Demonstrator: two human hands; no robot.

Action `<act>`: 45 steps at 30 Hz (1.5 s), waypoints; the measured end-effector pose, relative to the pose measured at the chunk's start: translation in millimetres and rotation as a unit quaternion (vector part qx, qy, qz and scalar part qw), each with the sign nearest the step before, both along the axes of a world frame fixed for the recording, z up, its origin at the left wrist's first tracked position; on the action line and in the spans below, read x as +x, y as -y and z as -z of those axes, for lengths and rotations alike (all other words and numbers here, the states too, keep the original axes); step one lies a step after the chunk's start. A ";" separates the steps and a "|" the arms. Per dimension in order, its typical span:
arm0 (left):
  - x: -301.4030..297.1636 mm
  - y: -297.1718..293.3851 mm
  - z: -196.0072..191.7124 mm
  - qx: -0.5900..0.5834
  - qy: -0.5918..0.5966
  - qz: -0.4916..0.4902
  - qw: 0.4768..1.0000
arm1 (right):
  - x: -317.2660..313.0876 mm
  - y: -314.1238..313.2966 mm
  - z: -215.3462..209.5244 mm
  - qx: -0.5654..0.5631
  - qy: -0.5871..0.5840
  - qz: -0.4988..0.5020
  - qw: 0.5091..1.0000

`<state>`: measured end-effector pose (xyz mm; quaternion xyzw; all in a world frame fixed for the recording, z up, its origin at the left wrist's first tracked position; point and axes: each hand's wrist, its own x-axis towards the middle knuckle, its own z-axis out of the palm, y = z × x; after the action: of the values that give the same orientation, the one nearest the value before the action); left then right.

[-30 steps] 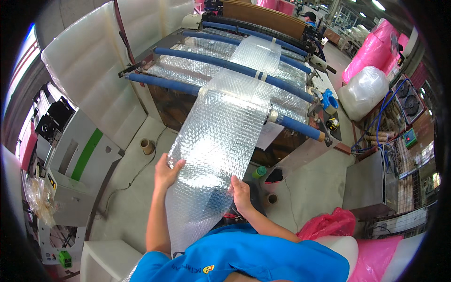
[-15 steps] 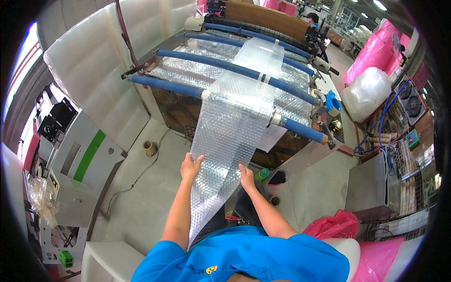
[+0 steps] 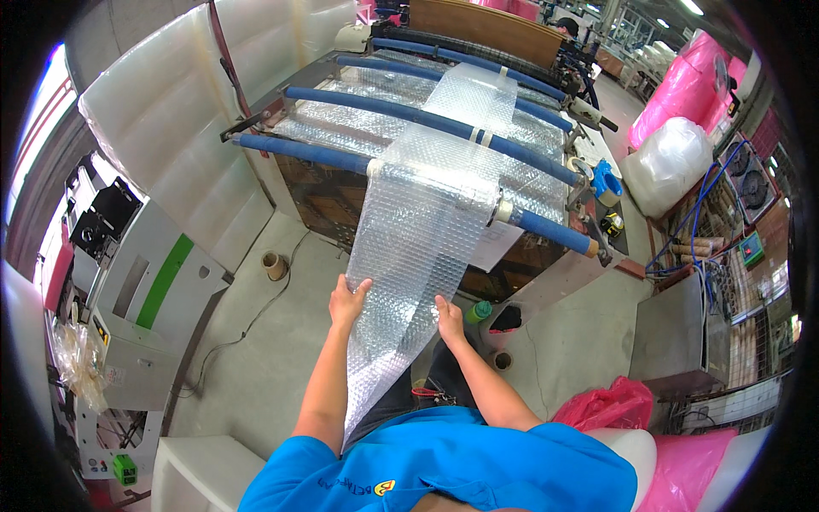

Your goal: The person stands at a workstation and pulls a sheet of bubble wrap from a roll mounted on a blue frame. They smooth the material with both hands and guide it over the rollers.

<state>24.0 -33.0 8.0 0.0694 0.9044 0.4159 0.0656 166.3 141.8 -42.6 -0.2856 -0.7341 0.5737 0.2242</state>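
Note:
A clear strip of bubble wrap [image 3: 418, 230] runs over the machine's blue rollers [image 3: 324, 155] and hangs down from the front one toward my lap. My left hand [image 3: 348, 300] grips its left edge, thumb on top. On the opposite edge, a little lower, my right hand [image 3: 449, 320] pinches the film with the thumb up; its other fingers are hidden beneath. Between my hands the sheet lies fairly taut, and its lower end narrows to a folded point beside my left forearm. White tape rings [image 3: 505, 211] sit on the front roller next to the strip.
Left stands a grey machine panel with a green stripe [image 3: 165, 282]. A cardboard tube [image 3: 274, 265] and a cable are on the floor. Near my right hand are a green bottle [image 3: 479, 312] and a bin. Blue tape [image 3: 606, 183], a tape measure [image 3: 612, 224] and pink rolls [image 3: 682, 90] are farther right.
Very little differs. Both hands keep their hold on the bubble wrap, and the view has shifted slightly.

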 end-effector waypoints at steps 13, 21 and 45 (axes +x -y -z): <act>2.4 7.0 29.0 0.024 -0.042 0.016 0.999 | 9.2 0.8 21.7 0.048 0.056 0.003 0.997; -30.8 -27.7 -29.4 0.082 -0.040 0.027 0.995 | -24.4 -33.3 -36.4 0.015 -0.074 -0.001 0.997; 24.0 45.2 -98.6 0.132 -0.017 0.037 0.990 | 36.2 40.6 -100.1 -0.164 -0.007 -0.105 0.981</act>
<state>48.0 -78.2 106.6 0.1176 0.8394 0.5277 0.0561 202.5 101.2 57.5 -0.2361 -0.6545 0.7085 0.1181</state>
